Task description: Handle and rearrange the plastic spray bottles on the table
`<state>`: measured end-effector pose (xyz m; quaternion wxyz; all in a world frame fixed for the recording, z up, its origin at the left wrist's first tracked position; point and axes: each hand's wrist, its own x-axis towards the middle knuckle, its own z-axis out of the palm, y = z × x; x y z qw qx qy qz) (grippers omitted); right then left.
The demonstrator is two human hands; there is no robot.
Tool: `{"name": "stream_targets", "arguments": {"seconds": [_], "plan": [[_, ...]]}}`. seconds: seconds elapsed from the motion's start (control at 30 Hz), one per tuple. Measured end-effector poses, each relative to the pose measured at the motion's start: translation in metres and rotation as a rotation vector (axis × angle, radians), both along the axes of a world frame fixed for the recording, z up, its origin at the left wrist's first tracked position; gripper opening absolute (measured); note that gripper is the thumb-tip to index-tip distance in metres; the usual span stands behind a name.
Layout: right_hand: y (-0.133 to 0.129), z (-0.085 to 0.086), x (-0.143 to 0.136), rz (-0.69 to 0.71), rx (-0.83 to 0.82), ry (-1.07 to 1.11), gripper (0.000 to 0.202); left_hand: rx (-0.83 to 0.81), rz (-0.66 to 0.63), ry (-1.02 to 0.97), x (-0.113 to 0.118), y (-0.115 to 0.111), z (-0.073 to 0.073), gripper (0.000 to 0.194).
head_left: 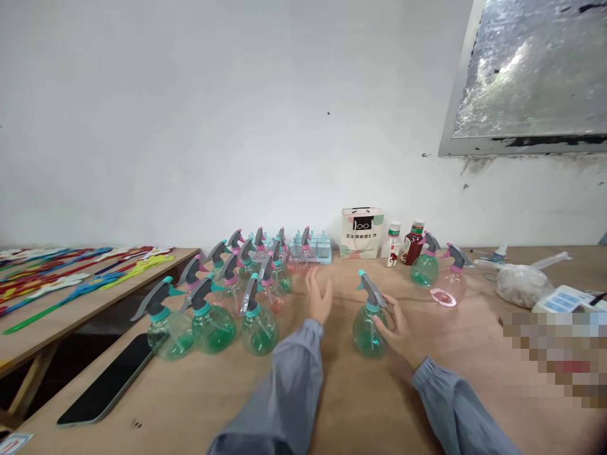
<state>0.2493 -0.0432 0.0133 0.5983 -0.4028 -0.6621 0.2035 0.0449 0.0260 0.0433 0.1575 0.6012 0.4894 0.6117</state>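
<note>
My right hand (396,325) is closed round the neck and side of a green spray bottle (368,332) with a grey and teal trigger head, upright on the wooden table (341,417). To its left, my left hand (318,297) is raised with its fingers apart and nothing in it. Several green and pink spray bottles stand left of it, among them a green one (259,330) nearest to that hand. At the right stand another green spray bottle (424,270) and a pink one (448,287).
A black phone (107,382) lies at the left. Against the wall are a light blue rack (323,248), a paper bag (361,235), a clear bottle (392,246) and a dark red bottle (411,245). A plastic bag (521,284) lies at the right.
</note>
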Motion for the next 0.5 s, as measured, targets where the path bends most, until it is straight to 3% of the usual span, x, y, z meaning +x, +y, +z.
{"name": "stream_targets", "arguments": {"seconds": [0.1, 0.23, 0.37, 0.5], "plan": [[-0.004, -0.001, 0.003, 0.023, 0.002, 0.028, 0.051, -0.164, 0.209, 0.023, -0.014, 0.062, 0.037, 0.046], [-0.006, -0.006, 0.004, 0.045, 0.012, 0.01, 0.052, -0.236, 0.206, 0.049, -0.021, 0.115, 0.054, 0.049], [-0.005, -0.003, 0.002, 0.016, 0.029, 0.03, 0.059, -0.244, 0.198, 0.091, -0.025, 0.136, 0.056, 0.042], [-0.007, 0.021, -0.008, -0.017, 0.019, 0.013, 0.062, -0.217, 0.217, 0.146, -0.027, 0.133, 0.056, 0.04]]}}
